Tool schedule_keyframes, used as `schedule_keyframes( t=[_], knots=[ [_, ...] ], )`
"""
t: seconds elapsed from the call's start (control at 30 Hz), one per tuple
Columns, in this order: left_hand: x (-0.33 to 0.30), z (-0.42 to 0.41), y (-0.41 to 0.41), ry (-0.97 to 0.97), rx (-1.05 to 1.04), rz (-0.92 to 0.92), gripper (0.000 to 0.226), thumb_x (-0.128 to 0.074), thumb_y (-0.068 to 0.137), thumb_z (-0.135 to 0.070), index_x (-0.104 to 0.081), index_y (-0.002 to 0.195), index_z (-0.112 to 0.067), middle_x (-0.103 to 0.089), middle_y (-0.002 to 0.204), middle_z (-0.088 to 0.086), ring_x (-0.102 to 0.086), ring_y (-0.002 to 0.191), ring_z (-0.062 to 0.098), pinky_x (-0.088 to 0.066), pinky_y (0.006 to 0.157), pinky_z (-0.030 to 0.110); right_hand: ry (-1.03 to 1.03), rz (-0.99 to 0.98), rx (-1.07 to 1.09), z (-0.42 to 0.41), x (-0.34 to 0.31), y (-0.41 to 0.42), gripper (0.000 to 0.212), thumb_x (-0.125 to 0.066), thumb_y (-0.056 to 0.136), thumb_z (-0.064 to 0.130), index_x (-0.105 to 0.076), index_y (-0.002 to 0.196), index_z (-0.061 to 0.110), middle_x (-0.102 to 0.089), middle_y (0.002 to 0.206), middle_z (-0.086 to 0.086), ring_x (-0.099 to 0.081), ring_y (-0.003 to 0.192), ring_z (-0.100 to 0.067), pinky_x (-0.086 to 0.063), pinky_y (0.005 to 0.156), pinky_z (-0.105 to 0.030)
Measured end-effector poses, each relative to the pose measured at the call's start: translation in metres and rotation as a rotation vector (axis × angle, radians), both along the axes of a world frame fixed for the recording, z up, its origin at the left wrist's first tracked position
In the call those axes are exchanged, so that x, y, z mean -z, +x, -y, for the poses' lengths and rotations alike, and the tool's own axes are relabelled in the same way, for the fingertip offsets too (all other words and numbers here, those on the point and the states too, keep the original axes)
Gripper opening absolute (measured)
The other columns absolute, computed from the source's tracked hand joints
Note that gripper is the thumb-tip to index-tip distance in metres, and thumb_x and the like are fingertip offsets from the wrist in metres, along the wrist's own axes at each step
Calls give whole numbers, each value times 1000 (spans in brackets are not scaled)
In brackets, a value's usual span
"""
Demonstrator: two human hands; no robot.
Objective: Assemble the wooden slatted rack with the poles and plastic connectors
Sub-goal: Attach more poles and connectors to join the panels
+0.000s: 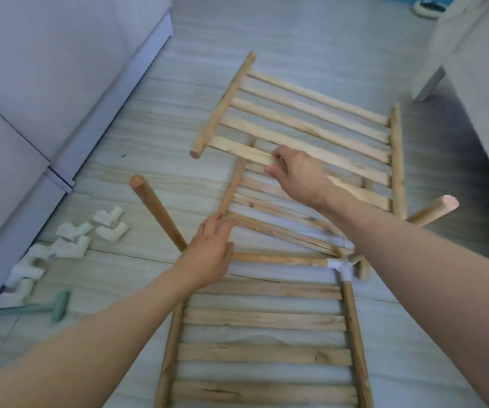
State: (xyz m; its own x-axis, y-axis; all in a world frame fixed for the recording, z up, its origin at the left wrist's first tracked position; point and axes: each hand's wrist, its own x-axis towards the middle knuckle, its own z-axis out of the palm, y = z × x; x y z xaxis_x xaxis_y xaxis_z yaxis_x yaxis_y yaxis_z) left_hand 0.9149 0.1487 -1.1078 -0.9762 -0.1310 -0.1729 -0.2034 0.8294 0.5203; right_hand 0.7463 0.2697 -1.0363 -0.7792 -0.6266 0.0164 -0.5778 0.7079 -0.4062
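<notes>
Three wooden slatted panels lie on the floor. My right hand [294, 172] grips the nearest slat of the far panel [305, 113], which is lifted and tilted. Beneath it lies a middle panel [269, 207]. My left hand [212, 251] rests with straight fingers on the left corner of the near panel [262, 334]. A white plastic connector [344, 267] sits on that panel's far right corner. One pole [156, 210] rises from near my left hand toward the upper left. Another pole [434, 209] sticks out at the right.
Several loose white connectors [69, 240] lie on the floor at the left, with a green mallet [40, 309] beside them. A grey sofa [46, 83] borders the left side. A white furniture leg [427, 83] stands at the upper right.
</notes>
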Motion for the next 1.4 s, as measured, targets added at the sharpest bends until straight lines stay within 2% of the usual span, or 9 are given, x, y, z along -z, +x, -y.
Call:
schedule_keyframes(
  t=[0.23,0.37,0.53,0.67,0.77,0.97,1.07,1.17,1.4],
  knots=[
    [-109,-10,35,97,-55,13,39,-40,98,-15,-40,137,-13,-33,138,11,-43,124,25,-28,101,21,-143,-158,-184,-10,-136,67,32,-53,94,28,-55,118,7,-61,113,-13,-49,111,-30,-36,96,-40],
    [-179,-17,87,181,-57,9,28,-40,99,-11,-54,123,-6,-54,116,5,-52,104,17,-33,76,4,-237,-209,-231,-17,-204,129,31,-55,94,26,-55,116,5,-61,111,-14,-50,108,-32,-36,93,-39],
    [-231,5,162,22,-52,188,30,-38,100,-16,-54,125,-10,-55,126,5,-52,114,22,-37,86,21,-200,-270,-231,-64,-234,212,31,-54,94,26,-55,116,5,-61,111,-14,-52,106,-32,-36,90,-38],
    [-274,13,197,664,-538,-48,23,-37,101,-17,-53,113,-6,-59,96,10,-56,74,21,-42,63,30,-72,-265,-208,-108,-225,262,31,-52,95,27,-54,117,7,-61,113,-12,-50,109,-31,-37,90,-41],
    [-304,7,212,1031,-596,-116,36,-27,102,-42,-41,120,-15,-59,96,10,-60,81,23,-51,67,36,27,-248,-217,-132,-218,288,34,-47,97,29,-51,123,8,-58,120,-11,-47,115,-30,-35,94,-40],
    [-313,-40,210,847,-523,-24,33,-43,97,-42,-49,104,-11,-59,92,9,-63,74,24,-56,61,33,137,-273,-339,-149,-218,311,56,-26,89,50,-57,111,10,-61,109,-8,-52,105,-28,-34,85,-39],
    [-306,-49,205,939,-606,-39,25,-47,97,-36,-45,86,-14,-58,90,14,-60,66,25,-54,43,27,125,-355,-390,-153,-213,320,40,-37,86,41,-61,100,12,-64,94,-5,-60,89,-28,-37,73,-36],
    [-299,-54,200,847,-638,-133,27,-45,97,-39,-46,88,-14,-60,91,15,-60,62,24,-53,43,25,87,-381,-396,-154,-208,325,36,-39,84,38,-62,95,14,-64,84,-1,-61,78,-25,-43,65,-36],
    [-284,-58,195,623,-638,-276,34,-43,97,-42,-55,91,-11,-59,67,12,-54,45,22,-43,37,24,155,-216,-451,-153,-209,328,35,-53,93,35,-56,115,8,-61,106,-11,-55,100,-30,-44,82,-40]
  ],
)
